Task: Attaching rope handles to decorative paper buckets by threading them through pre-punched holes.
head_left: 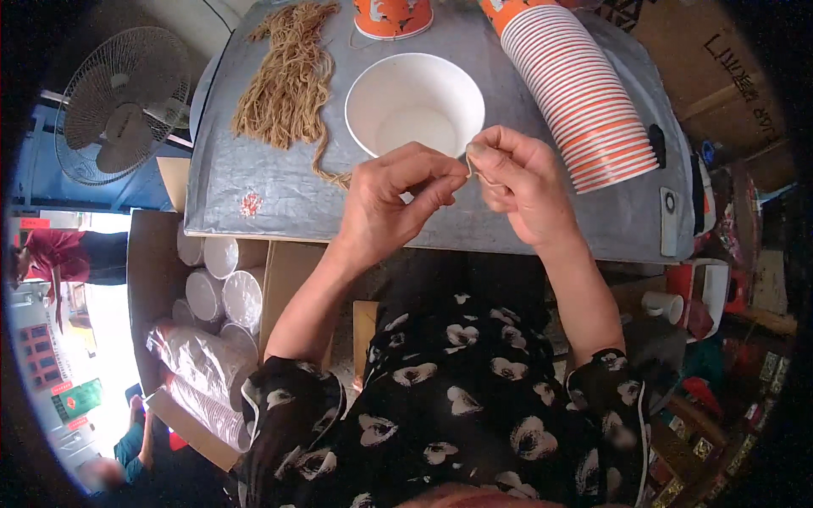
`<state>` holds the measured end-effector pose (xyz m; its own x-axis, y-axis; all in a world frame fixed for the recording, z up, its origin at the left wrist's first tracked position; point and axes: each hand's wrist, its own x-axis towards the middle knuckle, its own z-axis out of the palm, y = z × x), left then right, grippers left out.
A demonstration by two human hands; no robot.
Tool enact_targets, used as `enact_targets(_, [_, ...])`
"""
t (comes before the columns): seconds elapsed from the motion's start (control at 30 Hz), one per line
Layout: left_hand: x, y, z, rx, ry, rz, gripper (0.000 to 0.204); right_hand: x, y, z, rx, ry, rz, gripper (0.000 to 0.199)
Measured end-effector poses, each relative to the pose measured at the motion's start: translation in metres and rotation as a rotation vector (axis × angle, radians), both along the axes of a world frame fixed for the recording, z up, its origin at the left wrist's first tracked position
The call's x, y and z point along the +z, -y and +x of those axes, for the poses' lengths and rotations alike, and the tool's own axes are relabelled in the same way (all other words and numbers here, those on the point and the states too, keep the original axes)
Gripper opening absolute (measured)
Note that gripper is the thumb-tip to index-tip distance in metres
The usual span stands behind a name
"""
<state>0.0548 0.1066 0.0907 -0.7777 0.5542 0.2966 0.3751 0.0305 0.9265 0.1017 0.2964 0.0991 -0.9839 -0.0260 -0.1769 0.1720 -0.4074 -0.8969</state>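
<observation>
Just in front of the table's near edge, my two hands meet fingertip to fingertip over a thin tan cord. My left hand (394, 190) pinches the cord (471, 167) between thumb and fingers. On the other side my right hand (529, 182) has its thumb and forefinger closed on it, with a short end curling by the fingers. Right behind them a white paper bucket (415, 93) stands upright, its open top showing a bare inside. A heap of tan cords (288, 89) lies to the left, one strand trailing toward my left hand.
A long stack of orange-and-white paper buckets (576, 93) lies slanting on the right of the grey table (279, 190). An orange bucket (392, 19) stands at the back. Lower left, a carton (199, 432) holds wrapped bucket stacks. A fan (127, 106) and two people are farther left.
</observation>
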Motion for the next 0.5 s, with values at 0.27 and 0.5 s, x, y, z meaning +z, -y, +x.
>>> enact_targets(0.27, [-0.012, -0.006, 0.005, 0.153, -0.166, 0.062, 0.016, -0.006, 0.005, 0.001, 0.039, 0.029, -0.095, 0.011])
enact_targets(0.5, [-0.014, -0.002, 0.003, 0.222, -0.516, -0.012, 0.023, -0.008, 0.005, 0.0, 0.087, 0.047, -0.045, 0.012])
